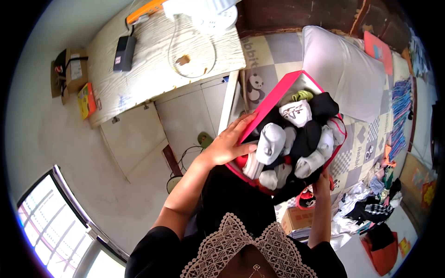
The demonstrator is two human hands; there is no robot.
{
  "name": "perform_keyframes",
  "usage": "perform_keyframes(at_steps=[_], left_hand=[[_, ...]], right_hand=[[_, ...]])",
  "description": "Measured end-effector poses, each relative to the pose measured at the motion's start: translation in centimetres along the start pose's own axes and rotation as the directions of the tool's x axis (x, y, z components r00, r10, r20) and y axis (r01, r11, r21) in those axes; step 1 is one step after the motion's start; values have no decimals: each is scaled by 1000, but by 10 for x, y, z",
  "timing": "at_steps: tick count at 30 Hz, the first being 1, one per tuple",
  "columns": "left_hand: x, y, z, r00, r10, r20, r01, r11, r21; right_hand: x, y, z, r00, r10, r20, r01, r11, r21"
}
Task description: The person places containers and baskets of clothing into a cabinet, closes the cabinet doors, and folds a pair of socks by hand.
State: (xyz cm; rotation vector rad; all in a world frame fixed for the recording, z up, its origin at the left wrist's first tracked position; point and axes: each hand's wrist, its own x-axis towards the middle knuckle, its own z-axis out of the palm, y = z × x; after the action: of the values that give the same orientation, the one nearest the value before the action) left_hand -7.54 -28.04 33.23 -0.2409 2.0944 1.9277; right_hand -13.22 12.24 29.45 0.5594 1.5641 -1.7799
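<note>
A pink-red box (273,98) full of rolled socks in white, black and grey is tilted in front of my body. My left hand (231,142) grips its left side, with the thumb over the rim and the fingers along the outer wall. My right hand (321,184) is at the lower right corner of the box, its fingers mostly hidden behind it. Among the socks are a white pair with dark marks (295,112), a black one (306,139) and a green one (302,95) near the top.
A bed with a panda-print sheet (359,153) carries a grey pillow (343,69) and piled clothes (371,204). At the upper left stands a white wooden desk (153,60) with a black adapter (124,53). A cardboard box (299,217) lies below my right hand.
</note>
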Motion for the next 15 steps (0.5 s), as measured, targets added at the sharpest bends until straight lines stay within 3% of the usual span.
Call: perform_keyframes(at_steps=[1,3,5,7,9,10,11,15], left_hand=[[-16,-2,-8,998,21,53,-13,989,-147],[-54,7,-28,993,52,108,-27,974,-227],[-94,14,-48,992,-31,123,53,982,-180],[-133,11,-64,997,-36,74,49,981,-186],[-173,8,-77,998,-54,-10,50,969,-241],[-194,2,-82,997,-41,-62,24,968,-250],[-215,-7,-87,993,-26,-116,-4,967,-256],[-295,-53,-101,952,-1,-307,-83,962,-260]], right_hand=[[-19,-4,11,1000,8,4,-8,999,-39],[-52,-13,50,999,34,6,-34,998,-53],[-70,-2,71,996,38,77,-28,993,-116],[-83,5,107,980,6,200,39,974,-224],[-85,29,122,973,9,232,65,948,-310],[-83,46,131,987,-5,158,71,906,-416],[-81,58,141,959,14,283,111,901,-419],[-89,89,215,923,154,353,35,879,-476]])
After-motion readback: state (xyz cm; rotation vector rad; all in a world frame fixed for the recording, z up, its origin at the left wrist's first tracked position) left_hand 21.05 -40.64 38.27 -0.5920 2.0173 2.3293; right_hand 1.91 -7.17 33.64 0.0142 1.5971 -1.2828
